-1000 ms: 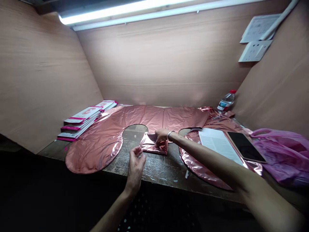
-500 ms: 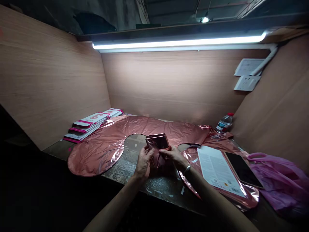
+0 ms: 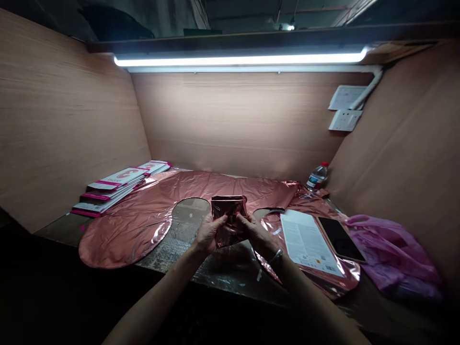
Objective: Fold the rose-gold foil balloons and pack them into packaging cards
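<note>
Between my two hands is a folded rose-gold foil balloon (image 3: pixel 230 205), a small, shiny, roughly square packet held above the front of the table. My left hand (image 3: pixel 209 232) grips its left side, thumb on the near face. On the right side, my right hand (image 3: pixel 256 234) grips it the same way, with a bracelet at the wrist; the fingers behind the packet are hidden. Beyond and around the hands, a large flat rose-gold foil balloon (image 3: pixel 132 235) with rounded lobes and cut-in curves is spread over the tabletop.
Several white and pink printed sleeves (image 3: pixel 115 184) are stacked at the left. To the right lie a white printed sleeve (image 3: pixel 309 242), a phone (image 3: pixel 341 238) and a purple plastic bag (image 3: pixel 395 258). A water bottle (image 3: pixel 316 177) stands near the back wall (image 3: pixel 230 120).
The foil packet has turned from tilted to nearly level, and both hands now grip its sides evenly. My view has shifted right, so the surroundings sit further left.
</note>
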A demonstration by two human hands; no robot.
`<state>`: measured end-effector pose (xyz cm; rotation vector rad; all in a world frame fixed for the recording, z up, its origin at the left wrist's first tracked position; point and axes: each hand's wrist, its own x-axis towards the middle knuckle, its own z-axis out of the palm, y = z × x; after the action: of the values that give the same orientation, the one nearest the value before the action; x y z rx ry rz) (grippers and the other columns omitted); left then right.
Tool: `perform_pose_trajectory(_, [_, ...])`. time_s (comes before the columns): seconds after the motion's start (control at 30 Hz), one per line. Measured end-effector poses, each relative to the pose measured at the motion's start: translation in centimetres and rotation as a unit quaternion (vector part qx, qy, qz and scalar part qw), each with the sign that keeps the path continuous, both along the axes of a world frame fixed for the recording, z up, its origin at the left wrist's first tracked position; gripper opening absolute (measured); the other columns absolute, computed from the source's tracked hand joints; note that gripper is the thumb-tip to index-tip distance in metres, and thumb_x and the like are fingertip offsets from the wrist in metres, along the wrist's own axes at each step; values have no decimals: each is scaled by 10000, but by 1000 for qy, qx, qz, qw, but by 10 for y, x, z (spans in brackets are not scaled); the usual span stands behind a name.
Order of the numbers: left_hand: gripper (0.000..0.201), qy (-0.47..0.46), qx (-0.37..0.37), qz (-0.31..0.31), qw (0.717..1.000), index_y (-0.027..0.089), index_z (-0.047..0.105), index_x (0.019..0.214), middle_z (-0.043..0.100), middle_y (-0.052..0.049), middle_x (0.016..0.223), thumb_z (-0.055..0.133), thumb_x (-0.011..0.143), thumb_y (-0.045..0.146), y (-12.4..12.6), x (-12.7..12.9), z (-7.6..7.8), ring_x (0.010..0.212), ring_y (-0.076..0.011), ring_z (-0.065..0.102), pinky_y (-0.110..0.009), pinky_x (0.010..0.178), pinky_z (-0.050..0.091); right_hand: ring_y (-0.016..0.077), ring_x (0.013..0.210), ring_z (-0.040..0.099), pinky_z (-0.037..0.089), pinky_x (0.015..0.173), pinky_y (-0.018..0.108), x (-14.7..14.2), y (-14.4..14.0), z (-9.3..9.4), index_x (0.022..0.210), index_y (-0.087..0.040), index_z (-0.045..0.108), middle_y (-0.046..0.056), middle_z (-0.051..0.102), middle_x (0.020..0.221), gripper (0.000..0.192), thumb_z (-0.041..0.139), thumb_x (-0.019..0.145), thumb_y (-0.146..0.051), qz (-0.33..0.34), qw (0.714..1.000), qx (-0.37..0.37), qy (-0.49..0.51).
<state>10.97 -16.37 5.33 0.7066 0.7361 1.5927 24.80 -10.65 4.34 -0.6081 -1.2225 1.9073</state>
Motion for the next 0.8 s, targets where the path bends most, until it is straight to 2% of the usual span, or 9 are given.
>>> perform_pose_trajectory(0.13, [406,46,5,-22,999,103,698,980,757,-101,897,865,656,281,-10,3,-5,764,-233,725,-346,761,584,184,801,677,520,819,343,10,-19,-1,1059,-214,680,18,729,918,404,800,726,-409,-31,999,9,41])
perform_pose_trajectory(0.3, [301,190,-32,-147,970,158,723,986,747,-40,846,800,733,300,-18,4,-4,726,-213,706,-315,716,574,181,893,649,476,898,323,48,-38,1,1027,-185,718,26,717,953,296,771,771,-325,-3,997,73,23])
perform_pose_trajectory(0.43, [279,294,-30,-206,933,146,744,938,736,-27,841,799,701,282,-15,11,15,732,-198,679,-254,668,536,165,883,646,475,863,288,85,-41,12,1102,-172,703,23,709,963,364,762,778,-327,26,997,67,-19])
perform_pose_trajectory(0.53, [280,339,-7,-231,912,154,758,929,740,-53,867,801,661,221,-9,20,34,783,-229,683,-268,679,542,172,880,648,485,817,279,99,-36,22,1123,-176,698,22,707,985,411,779,749,-324,68,993,60,-77])
perform_pose_trajectory(0.6, [283,351,19,-219,910,178,762,902,741,-53,846,816,625,198,-4,22,43,801,-247,690,-274,675,553,174,846,643,486,778,269,100,-32,24,1014,-160,731,15,709,928,333,791,721,-305,61,987,87,-117])
perform_pose_trajectory(0.67, [296,342,17,-213,915,189,751,886,734,-55,799,841,606,215,1,18,48,758,-243,693,-266,632,553,173,796,646,494,767,277,95,-29,24,905,-150,739,7,707,846,258,790,709,-310,24,989,93,-114])
perform_pose_trajectory(0.73, [371,286,-11,-226,931,177,732,942,730,-80,806,863,613,287,4,11,47,723,-243,692,-271,601,546,172,755,658,510,769,294,88,-26,20,879,-157,726,2,711,804,267,799,690,-331,-41,997,40,-60])
perform_pose_trajectory(0.8, [503,189,-33,-224,955,159,701,1048,731,-124,900,868,626,376,2,5,40,772,-269,697,-307,638,551,167,710,664,530,740,301,81,-24,15,875,-164,706,1,719,789,309,825,654,-345,-112,993,-37,-5])
